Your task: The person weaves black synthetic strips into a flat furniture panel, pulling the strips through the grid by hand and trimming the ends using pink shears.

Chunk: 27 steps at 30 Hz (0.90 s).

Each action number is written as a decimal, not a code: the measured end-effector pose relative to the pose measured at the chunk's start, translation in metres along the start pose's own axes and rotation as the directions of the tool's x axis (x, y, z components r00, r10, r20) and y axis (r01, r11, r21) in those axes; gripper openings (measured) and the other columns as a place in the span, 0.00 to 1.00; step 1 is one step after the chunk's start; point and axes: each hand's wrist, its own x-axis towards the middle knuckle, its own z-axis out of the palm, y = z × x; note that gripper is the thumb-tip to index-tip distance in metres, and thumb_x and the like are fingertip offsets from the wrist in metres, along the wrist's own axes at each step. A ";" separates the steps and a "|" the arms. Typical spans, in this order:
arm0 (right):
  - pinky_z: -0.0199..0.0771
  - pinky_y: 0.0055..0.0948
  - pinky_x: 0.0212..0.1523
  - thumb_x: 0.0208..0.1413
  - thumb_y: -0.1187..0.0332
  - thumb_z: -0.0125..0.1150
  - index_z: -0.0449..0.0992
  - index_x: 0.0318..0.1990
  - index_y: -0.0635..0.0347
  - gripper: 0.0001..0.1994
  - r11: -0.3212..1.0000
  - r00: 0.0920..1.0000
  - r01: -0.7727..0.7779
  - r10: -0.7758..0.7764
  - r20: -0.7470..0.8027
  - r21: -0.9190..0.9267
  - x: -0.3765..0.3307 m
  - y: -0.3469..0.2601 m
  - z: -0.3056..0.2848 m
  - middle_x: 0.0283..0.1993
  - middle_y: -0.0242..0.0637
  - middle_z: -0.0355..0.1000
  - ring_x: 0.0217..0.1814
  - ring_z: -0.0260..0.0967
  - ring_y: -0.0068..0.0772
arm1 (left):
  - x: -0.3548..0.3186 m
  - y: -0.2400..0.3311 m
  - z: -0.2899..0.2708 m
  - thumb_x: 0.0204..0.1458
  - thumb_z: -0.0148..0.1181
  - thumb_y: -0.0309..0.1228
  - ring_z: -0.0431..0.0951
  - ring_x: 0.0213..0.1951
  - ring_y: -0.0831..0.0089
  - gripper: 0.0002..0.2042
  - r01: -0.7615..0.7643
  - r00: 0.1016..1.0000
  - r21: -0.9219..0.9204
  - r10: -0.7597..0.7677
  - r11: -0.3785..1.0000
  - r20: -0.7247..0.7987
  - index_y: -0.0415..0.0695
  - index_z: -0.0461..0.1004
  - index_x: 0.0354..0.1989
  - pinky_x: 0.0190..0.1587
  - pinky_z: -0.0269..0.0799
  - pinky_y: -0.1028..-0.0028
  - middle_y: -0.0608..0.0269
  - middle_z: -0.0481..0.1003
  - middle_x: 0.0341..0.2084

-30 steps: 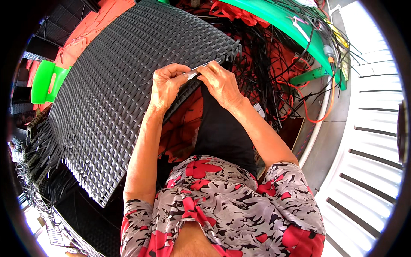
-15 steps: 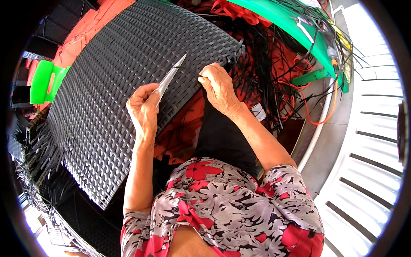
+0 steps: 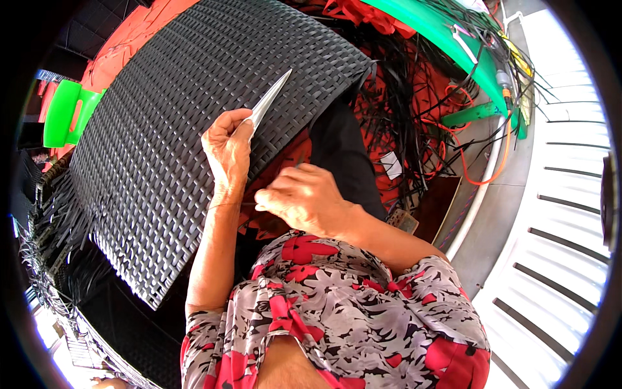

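Note:
My left hand [image 3: 228,144] grips a tapered, pointed silver metal tool [image 3: 269,102] between thumb and fingers. Its tip points up and to the right, above a large dark grey woven panel [image 3: 152,155] of flat plastic strips. Near my left forearm, my right hand [image 3: 310,200] is closed in a pinch. A thin dark line runs from its fingertips across the left forearm; whether the fingers hold it as a strand cannot be made out. The panel's right edge lies just beyond both hands, with loose strip ends at its lower left edge.
Loose black strips [image 3: 408,97] lie tangled on red ground to the right of the panel. A green curved piece [image 3: 453,42] carries more strips at the upper right. Nearby are an orange cord [image 3: 490,175] and a white slatted surface [image 3: 557,214]. A bright green plastic item [image 3: 63,115] stands far left.
My right hand has come down and left from the panel's edge toward my left forearm. My left hand, still gripping the pointed tool, has shifted slightly right and up.

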 end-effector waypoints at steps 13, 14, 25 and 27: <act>0.71 0.31 0.31 0.38 0.75 0.68 0.74 0.27 0.61 0.08 0.892 0.993 0.094 -0.055 -0.100 0.442 -0.009 -0.007 -0.054 0.31 0.35 0.69 0.33 0.68 0.38 | -0.034 0.034 0.031 0.54 0.48 0.20 0.65 0.16 0.85 0.07 0.163 0.957 -0.015 -0.154 0.987 0.246 0.37 0.75 0.34 0.18 0.58 0.84 0.69 0.70 0.17; 0.71 0.32 0.32 0.38 0.74 0.68 0.74 0.28 0.62 0.09 0.888 0.996 0.084 -0.060 -0.066 0.452 -0.009 -0.007 -0.055 0.31 0.35 0.69 0.35 0.68 0.39 | -0.031 0.031 0.035 0.54 0.48 0.19 0.65 0.16 0.85 0.07 0.110 0.969 -0.021 -0.103 0.994 0.226 0.36 0.75 0.33 0.18 0.59 0.83 0.69 0.70 0.18; 0.71 0.32 0.39 0.43 0.81 0.60 0.76 0.35 0.61 0.10 0.936 0.873 -0.316 0.221 -0.435 -0.158 -0.005 0.141 -0.091 0.36 0.39 0.71 0.37 0.69 0.39 | 0.016 0.007 0.105 0.40 0.66 0.30 0.72 0.27 0.63 0.09 -0.513 0.853 0.543 0.465 0.665 0.237 0.38 0.77 0.28 0.29 0.68 0.68 0.58 0.68 0.27; 0.70 0.33 0.40 0.43 0.81 0.60 0.77 0.36 0.60 0.10 0.926 0.942 -0.218 0.117 -0.313 -0.309 0.007 0.165 -0.093 0.37 0.36 0.72 0.40 0.67 0.40 | 0.022 0.003 0.114 0.38 0.67 0.33 0.73 0.28 0.57 0.10 -0.532 0.842 0.617 0.438 0.580 0.315 0.40 0.76 0.25 0.31 0.69 0.64 0.58 0.68 0.28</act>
